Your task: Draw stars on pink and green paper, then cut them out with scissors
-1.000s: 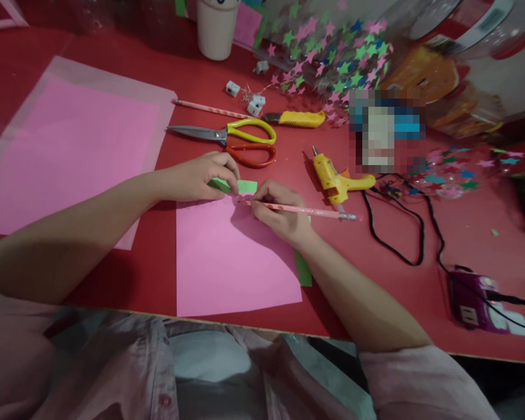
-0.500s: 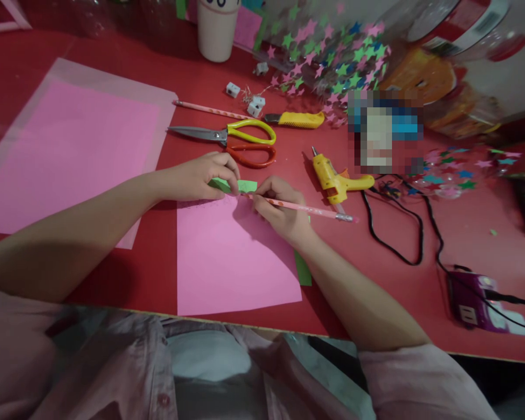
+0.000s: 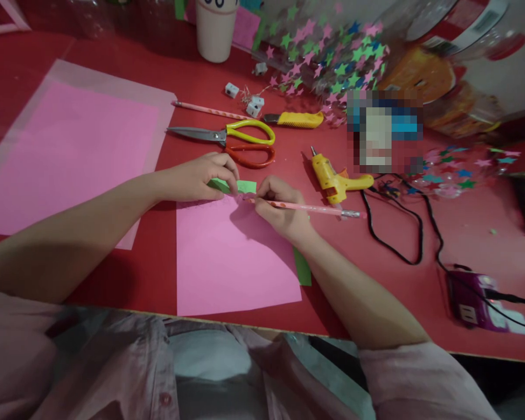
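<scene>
A pink sheet of paper lies on the red table in front of me, with pencil marks along its top edge. My right hand grips a pink pencil, its tip down at the top of the sheet and its eraser end pointing right. Curled fingers of my left hand press a small green paper piece at the sheet's top edge; part of the piece is hidden under them. More green paper shows from beneath the sheet on the right.
Scissors, a second pencil and a yellow utility knife lie beyond my hands. A yellow glue gun rests right of them, near black cables. Larger pink paper lies left. A white cup and star cutouts are behind.
The pencil in my right hand has tilted a little, its eraser end shifting slightly right. My left hand and the pink sheet stay in place.
</scene>
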Tool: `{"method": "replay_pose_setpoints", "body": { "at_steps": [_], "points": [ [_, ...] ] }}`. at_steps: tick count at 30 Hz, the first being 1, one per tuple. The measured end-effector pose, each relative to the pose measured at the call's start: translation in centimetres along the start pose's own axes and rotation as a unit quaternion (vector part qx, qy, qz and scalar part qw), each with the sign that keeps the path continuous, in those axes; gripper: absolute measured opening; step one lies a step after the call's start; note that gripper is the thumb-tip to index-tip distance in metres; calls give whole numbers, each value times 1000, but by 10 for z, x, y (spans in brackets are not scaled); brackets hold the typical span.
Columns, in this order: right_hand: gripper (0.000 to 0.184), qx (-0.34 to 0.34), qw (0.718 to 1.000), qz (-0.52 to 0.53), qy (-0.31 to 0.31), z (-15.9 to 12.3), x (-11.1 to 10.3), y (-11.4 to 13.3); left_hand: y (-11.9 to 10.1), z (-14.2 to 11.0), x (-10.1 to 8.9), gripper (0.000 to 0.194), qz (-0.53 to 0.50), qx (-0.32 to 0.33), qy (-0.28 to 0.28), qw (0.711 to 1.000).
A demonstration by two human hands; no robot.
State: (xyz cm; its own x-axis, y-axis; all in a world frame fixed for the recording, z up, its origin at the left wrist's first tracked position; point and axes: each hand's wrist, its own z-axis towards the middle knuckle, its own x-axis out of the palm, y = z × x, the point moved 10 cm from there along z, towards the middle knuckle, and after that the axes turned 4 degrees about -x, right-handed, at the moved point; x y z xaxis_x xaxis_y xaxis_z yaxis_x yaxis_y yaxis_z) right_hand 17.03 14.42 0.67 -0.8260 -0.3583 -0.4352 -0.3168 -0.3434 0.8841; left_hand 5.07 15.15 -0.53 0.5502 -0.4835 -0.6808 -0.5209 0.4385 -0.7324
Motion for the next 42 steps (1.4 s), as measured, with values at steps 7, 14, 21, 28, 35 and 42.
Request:
{"method": "replay_pose_setpoints", "body": {
  "at_steps": [7,14,21,28,35,42],
  "points": [
    [16,-20,1000,-2,5,1,-1,8,-1,0,0,23,-5,2,-2,1000],
    [17,-16,1000,-4,11,1,0,6,-1,0,0,21,-12,-1,-2,1000],
    [14,-9,1000,-17,8,-1,0,3,0,0,1,23,-1,4,0,1000],
    [12,-21,1000,3,18,-4,5,5,0,1,1,22,4,4,-1,1000],
    [9,-26,999,-9,41,-5,9,7,-3,0,0,23,6,2,2,1000],
    [8,-31,998,-23,45,-6,12,6,-3,-1,0,22,10,-1,6,1000]
  ]
}}
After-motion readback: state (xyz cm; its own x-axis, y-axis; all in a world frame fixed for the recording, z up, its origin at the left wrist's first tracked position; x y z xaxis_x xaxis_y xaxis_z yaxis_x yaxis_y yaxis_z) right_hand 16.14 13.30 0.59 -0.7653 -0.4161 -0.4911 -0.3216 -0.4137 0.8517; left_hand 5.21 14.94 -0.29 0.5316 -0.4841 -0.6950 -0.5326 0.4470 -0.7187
